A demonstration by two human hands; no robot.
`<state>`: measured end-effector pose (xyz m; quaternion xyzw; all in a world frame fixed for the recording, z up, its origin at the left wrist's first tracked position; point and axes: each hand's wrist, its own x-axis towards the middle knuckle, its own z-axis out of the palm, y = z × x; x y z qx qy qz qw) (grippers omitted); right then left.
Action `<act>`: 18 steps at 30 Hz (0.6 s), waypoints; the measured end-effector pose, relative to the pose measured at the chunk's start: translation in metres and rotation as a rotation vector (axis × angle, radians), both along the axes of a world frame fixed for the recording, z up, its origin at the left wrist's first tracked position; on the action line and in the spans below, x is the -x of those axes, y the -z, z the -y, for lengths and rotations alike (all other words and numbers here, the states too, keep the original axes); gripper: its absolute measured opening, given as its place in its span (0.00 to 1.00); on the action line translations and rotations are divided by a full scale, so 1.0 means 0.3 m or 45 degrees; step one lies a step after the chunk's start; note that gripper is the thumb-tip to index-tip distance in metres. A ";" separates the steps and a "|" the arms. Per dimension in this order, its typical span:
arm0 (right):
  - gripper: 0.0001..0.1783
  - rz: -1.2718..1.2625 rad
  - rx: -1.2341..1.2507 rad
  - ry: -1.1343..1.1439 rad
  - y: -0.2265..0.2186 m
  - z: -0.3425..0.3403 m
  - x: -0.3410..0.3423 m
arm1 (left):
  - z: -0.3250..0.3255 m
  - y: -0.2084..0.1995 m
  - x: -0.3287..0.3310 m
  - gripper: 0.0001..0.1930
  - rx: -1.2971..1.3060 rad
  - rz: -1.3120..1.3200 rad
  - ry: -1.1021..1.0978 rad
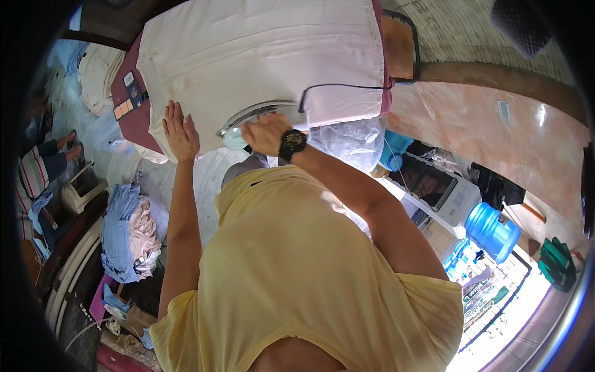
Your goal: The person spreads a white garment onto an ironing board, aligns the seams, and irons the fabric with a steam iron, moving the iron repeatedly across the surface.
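Your right grip [266, 133] holds the iron [251, 113]; left of the iron, your open left grip [181, 137] should press the pale cloth [260, 53] flat, safely apart.

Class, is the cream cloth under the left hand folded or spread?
Spread: the cream cloth lies broadly across the maroon table cover; hidden layers unclear.

Person's wearing a pale yellow tee [310, 260], curved neckline, loose fabric forming soft folds w/ a sm. dk mark showing nr the hem. Short sleeves [434, 304] are leaving both forearms bare. R wrist's sporting a chunky blk watch [292, 145], rounded face, matching strap. L hand [181, 131] & R hand [266, 133] are showing bare.
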<state>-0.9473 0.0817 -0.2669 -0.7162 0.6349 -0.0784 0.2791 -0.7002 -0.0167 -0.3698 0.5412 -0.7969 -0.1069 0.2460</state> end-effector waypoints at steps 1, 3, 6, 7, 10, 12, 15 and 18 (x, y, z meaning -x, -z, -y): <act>0.18 -0.026 -0.037 0.030 -0.004 -0.006 0.009 | -0.001 0.004 0.002 0.26 -0.016 -0.008 -0.008; 0.17 -0.064 -0.112 0.078 -0.005 -0.023 0.032 | -0.001 0.010 -0.002 0.26 -0.006 0.002 0.005; 0.10 -0.142 0.022 0.172 0.069 -0.158 0.290 | 0.000 0.009 -0.004 0.26 -0.006 0.022 0.008; 0.12 -0.499 0.048 -0.006 0.126 -0.214 0.412 | -0.005 0.002 -0.012 0.26 0.006 0.016 -0.013; 0.18 -0.647 -0.052 0.221 0.100 -0.328 0.702 | -0.003 0.009 -0.010 0.25 -0.004 0.031 -0.024; 0.20 -0.454 0.102 0.348 0.038 -0.325 0.720 | -0.002 0.008 -0.004 0.25 -0.011 0.010 -0.033; 0.20 -0.383 -0.107 0.109 0.087 -0.251 0.605 | -0.004 0.015 -0.014 0.25 -0.025 0.000 -0.053; 0.33 0.079 0.224 0.193 0.013 -0.111 0.282 | -0.002 0.020 0.005 0.24 -0.028 -0.100 -0.088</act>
